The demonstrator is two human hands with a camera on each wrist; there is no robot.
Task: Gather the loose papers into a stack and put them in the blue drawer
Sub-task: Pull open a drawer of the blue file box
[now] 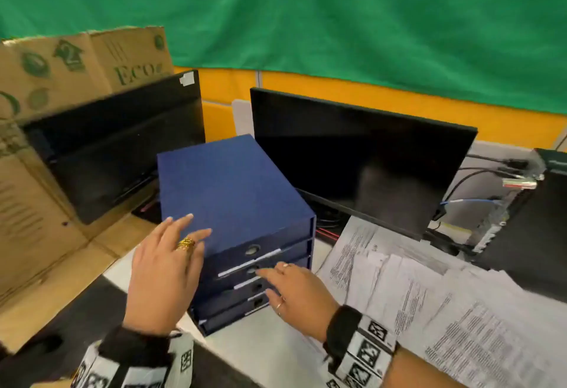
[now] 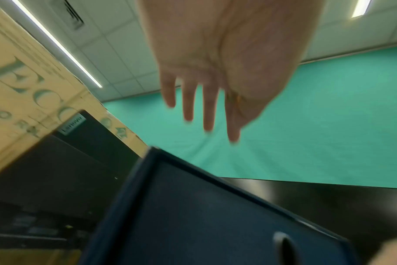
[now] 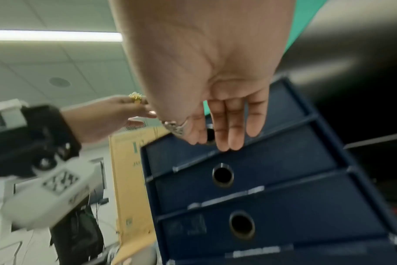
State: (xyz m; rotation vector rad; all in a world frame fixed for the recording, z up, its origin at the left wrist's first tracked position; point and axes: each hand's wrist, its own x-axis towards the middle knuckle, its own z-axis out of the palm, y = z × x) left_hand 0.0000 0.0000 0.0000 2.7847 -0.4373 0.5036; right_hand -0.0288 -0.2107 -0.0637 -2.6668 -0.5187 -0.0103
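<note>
At the far left stands a brown cardboard box, printed in green with "Eco" beside round emblems and an arrow-shaped mark holding a "2"; the left wrist view shows the same letters large, with smaller print under them too blurred to read. Leaning against it is a black monitor with a pale sticker at its top corner; in the left wrist view a small tag at that corner appears to read "Lenovo".

Next comes the left hand, fingers straight and spread, holding nothing, with a gold ring on one finger; it hovers over the front left corner of the blue drawer unit, and whether it touches the top cannot be told. The unit sits on the desk, its stacked drawers each with a round finger hole and a pale label strip whose writing is illegible.

The right hand is relaxed and grasping nothing, straight fingers reaching to the front of an upper drawer by its finger hole.

Behind stands a second dark monitor. To the right, the loose papers lie fanned and overlapping on the desk, covered in dense print too small to read. Cables trail behind them at the far right.
</note>
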